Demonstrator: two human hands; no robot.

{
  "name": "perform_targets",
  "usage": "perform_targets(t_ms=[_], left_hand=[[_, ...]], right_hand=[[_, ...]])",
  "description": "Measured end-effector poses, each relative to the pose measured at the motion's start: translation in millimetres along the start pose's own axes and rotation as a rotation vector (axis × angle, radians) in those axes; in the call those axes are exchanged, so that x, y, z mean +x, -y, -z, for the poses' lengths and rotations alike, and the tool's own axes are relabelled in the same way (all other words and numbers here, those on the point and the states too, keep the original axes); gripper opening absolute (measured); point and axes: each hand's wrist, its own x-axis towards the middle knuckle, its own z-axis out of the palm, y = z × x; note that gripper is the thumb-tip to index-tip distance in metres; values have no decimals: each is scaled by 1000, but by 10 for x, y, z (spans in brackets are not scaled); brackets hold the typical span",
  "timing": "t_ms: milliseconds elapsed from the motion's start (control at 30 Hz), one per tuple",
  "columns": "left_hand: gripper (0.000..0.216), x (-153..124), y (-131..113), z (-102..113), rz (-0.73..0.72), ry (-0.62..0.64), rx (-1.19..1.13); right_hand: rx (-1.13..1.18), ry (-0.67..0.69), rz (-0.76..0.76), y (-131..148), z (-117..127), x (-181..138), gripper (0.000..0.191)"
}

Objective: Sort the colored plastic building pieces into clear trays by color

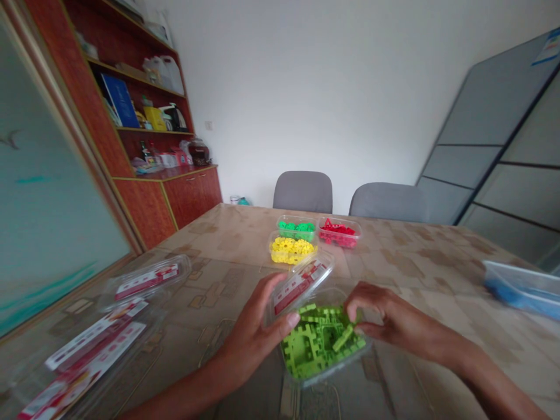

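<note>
A clear plastic container (306,382) full of light green interlocking toy pieces (301,350) stands before me on the table. My left hand (258,326) grips a clear plastic lid (304,283) with a red and white label, tilted over the container's far left side. At the container's right edge, my right hand (371,309) has its thumb and fingers curled together. A loose light green piece (343,337) lies tilted by these fingertips; whether they pinch it or the rim, I cannot tell.
Farther back stand tubs of yellow pieces (292,251), green pieces (296,227) and red pieces (339,233). Labelled clear lids (146,281) lie at the left. A tub with blue contents (522,289) sits at the right edge. Two grey chairs (303,191) are beyond the table.
</note>
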Motion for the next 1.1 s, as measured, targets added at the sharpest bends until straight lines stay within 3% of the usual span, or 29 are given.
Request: perform_targets(t_ms=[100, 200, 333, 533, 600, 733, 800, 900, 1100], left_hand=[[52, 12, 19, 19, -14, -8, -4], [51, 25, 39, 29, -24, -23, -1], [49, 41, 18, 47, -36, -47, 14], [49, 66, -41, 95, -64, -72, 64], [49, 90, -52, 126, -71, -107, 96], [50, 142, -92, 210, -60, -168, 137], [51, 155, -112, 239, -65, -173, 140], [51, 154, -110, 237, -63, -163, 130], [51, 135, -17, 175, -65, -127, 133]], right_hand=[[97, -1, -47, 50, 80, -42, 10], [69, -111, -83, 71, 113, -34, 14], [-189, -173, -71, 117, 103, 100, 16], [-585, -33, 39, 231, -35, 445, 25], [-543, -9, 68, 225, -116, 530, 29], [-196, -55, 142, 109, -280, 590, 37], [-100, -112, 146, 41, -338, 580, 28], [-105, -172, 137, -6, -388, 558, 9], [-122, -126, 168, 27, -427, 544, 24]])
